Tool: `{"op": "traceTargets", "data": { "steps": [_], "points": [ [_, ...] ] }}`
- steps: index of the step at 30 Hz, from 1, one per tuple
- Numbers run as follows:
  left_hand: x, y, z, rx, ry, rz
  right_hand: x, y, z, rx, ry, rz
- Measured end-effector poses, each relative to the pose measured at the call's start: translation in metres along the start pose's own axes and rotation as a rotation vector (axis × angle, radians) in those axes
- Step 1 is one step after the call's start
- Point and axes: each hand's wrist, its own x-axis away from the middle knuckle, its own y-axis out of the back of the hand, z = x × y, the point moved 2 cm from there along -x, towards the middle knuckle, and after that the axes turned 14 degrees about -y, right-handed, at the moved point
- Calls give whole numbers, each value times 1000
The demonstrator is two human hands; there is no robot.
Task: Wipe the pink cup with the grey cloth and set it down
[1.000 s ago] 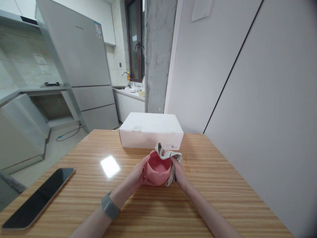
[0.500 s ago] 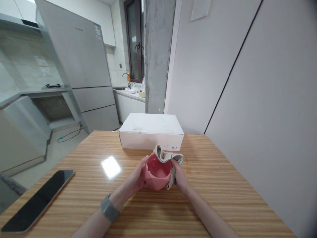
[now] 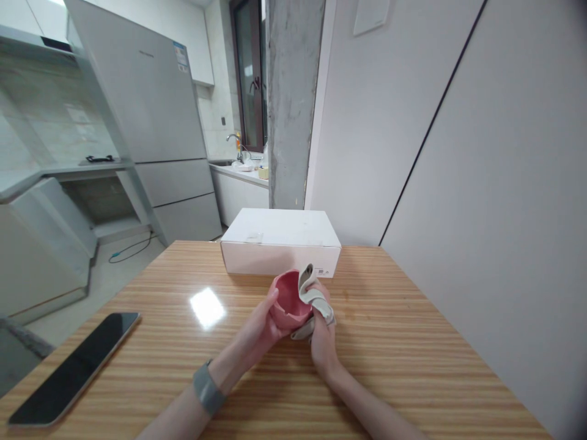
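Note:
My left hand [image 3: 254, 324] grips a pink faceted ceramic bowl [image 3: 287, 302] from the left, with the thumb up its outer side. The bowl is tilted, and its pink inside shows. My right hand [image 3: 321, 345] holds a grey cloth [image 3: 312, 294] against the bowl's right side, with the fingers partly hidden by the folds. A white cardboard box [image 3: 279, 244] stands just beyond the bowl, apart from it. A grey band [image 3: 208, 387] circles my left wrist.
The hands work over a striped wooden table [image 3: 403, 342]. A black tablet or phone [image 3: 73, 370] lies at its left edge. Behind are a concrete pillar [image 3: 293, 104], a refrigerator [image 3: 142, 122] and a sink counter [image 3: 241, 174].
The bowl has tilted and turned in my hands from nearly upright. My right hand has rotated, bringing the cloth further over the bowl's right side. The box and tablet stay put.

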Motion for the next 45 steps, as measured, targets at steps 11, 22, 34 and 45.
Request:
{"op": "traceTargets", "data": {
  "steps": [11, 22, 34, 45],
  "points": [
    [0, 23, -8, -360, 222, -21, -34, 11, 15, -128, -263, 197],
    [-3, 23, 2, -406, 149, -213, -21, 1, 6, -120, -94, 66],
    [3, 17, -19, -884, -35, 49, -22, 7, 10, -171, -147, -25],
    [9, 2, -27, -850, -366, 153, -16, -7, 7, -307, -478, 188]
  ]
}}
